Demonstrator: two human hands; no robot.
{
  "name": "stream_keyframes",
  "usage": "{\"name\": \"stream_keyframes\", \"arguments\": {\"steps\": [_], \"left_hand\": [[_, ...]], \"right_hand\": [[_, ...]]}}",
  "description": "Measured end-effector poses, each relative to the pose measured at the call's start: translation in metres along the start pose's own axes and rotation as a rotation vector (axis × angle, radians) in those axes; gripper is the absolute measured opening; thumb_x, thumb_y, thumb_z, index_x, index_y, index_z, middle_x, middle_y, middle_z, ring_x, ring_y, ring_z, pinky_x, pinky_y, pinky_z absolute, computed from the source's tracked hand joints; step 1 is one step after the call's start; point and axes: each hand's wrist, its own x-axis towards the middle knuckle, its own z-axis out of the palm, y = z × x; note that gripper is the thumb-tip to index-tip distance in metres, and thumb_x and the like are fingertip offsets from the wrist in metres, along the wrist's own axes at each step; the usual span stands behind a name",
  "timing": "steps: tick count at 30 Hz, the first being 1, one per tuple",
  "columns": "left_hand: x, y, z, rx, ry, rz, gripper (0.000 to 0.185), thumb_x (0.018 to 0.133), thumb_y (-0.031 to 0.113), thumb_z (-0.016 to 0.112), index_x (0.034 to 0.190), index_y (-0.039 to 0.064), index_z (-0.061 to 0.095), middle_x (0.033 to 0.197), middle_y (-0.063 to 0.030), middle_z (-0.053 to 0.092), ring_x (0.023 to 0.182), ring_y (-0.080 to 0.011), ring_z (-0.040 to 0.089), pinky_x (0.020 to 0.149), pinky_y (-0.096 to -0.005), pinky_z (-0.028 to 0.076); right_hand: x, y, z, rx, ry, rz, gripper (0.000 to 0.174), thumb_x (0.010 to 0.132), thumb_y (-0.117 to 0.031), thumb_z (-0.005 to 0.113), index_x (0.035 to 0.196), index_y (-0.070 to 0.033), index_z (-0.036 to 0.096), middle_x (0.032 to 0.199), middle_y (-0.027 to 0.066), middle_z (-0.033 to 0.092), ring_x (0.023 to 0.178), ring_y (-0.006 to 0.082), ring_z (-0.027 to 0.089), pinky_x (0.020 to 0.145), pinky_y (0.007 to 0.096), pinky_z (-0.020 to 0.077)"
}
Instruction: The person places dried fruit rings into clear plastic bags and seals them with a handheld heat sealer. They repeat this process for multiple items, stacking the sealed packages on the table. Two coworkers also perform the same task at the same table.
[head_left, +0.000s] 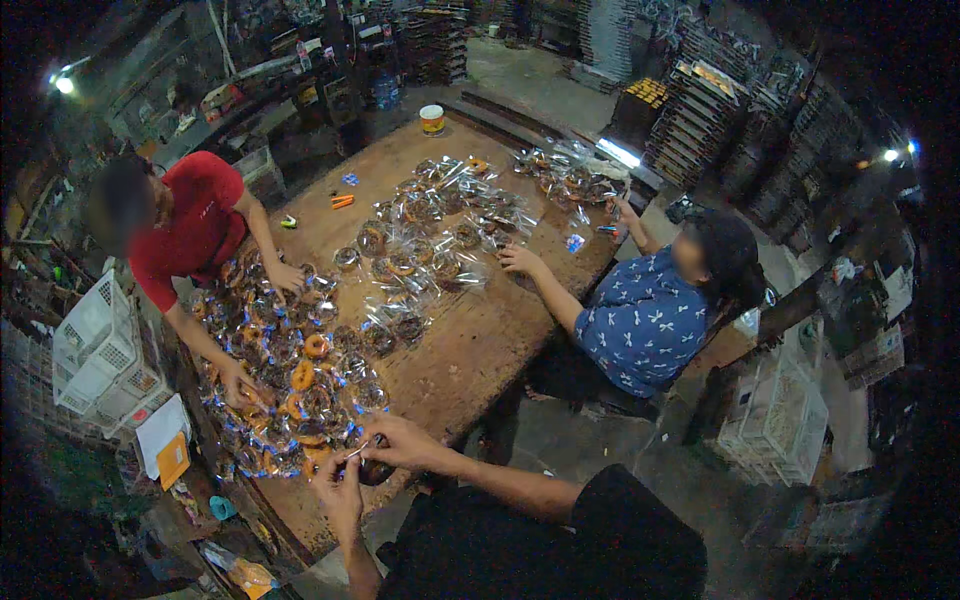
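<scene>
At the near edge of the wooden table (442, 375), my left hand (339, 484) and my right hand (409, 448) meet with fingertips pinched together. Between them is a thin, light strip that looks like the gathered neck of a clear plastic bag. A dark, chocolate-coloured doughnut (377, 472) hangs just under my right fingers, partly hidden by them. Close beyond my hands spreads a large pile of wrapped doughnuts (300, 405), many with blue bits on their bags. Some show orange-brown rings, others dark tops.
A person in red (195, 217) reaches into the pile; another in blue (649, 319) handles bagged doughnuts (442, 225) mid-table. A tub (432, 120), orange cutter (343, 201) and blue-and-white packet (575, 243) lie farther off. White crates (105, 352) stand left, another crate (776, 420) right.
</scene>
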Motion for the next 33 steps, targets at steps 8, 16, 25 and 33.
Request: {"name": "stream_keyframes", "arguments": {"steps": [8,16,25,33], "left_hand": [[0.025,-0.085,-0.028,-0.389,-0.060,-0.159,0.012,0.091,0.004,0.069,0.101,-0.002,0.072,0.093,-0.0033,0.069,0.088,-0.0112,0.061,0.084,-0.0287,0.048],[0.032,-0.116,-0.051,-0.300,0.085,-0.110,0.011,0.091,0.007,0.071,0.098,-0.001,0.069,0.097,-0.0036,0.069,0.087,-0.0113,0.061,0.084,-0.0291,0.049],[0.014,-0.080,-0.108,-0.164,0.304,-0.219,0.011,0.088,0.011,0.074,0.092,0.003,0.069,0.085,0.0013,0.065,0.078,-0.0103,0.054,0.073,-0.0272,0.044],[-0.015,-0.102,-0.140,0.037,0.431,-0.332,0.010,0.089,0.009,0.070,0.090,0.000,0.066,0.079,0.0024,0.058,0.074,-0.0070,0.048,0.067,-0.0258,0.038]], "right_hand": [[0.020,-0.009,0.034,0.008,-0.047,0.157,0.019,0.089,-0.022,0.073,0.099,-0.006,0.068,0.095,0.0094,0.064,0.095,0.0271,0.063,0.080,0.0389,0.0516],[-0.032,0.115,0.007,-0.289,0.136,0.627,0.036,0.095,-0.034,0.065,0.115,-0.004,0.068,0.108,0.0178,0.071,0.100,0.0337,0.068,0.087,0.0431,0.0531],[-0.130,0.227,0.014,-0.613,0.086,1.068,0.037,0.083,-0.027,0.072,0.111,-0.003,0.065,0.108,0.0215,0.065,0.101,0.0423,0.063,0.084,0.0519,0.0515],[-0.061,0.275,0.086,-0.560,0.264,0.502,0.024,0.082,-0.012,0.072,0.103,-0.003,0.065,0.102,0.0189,0.063,0.096,0.0394,0.061,0.081,0.0468,0.0499]]}}
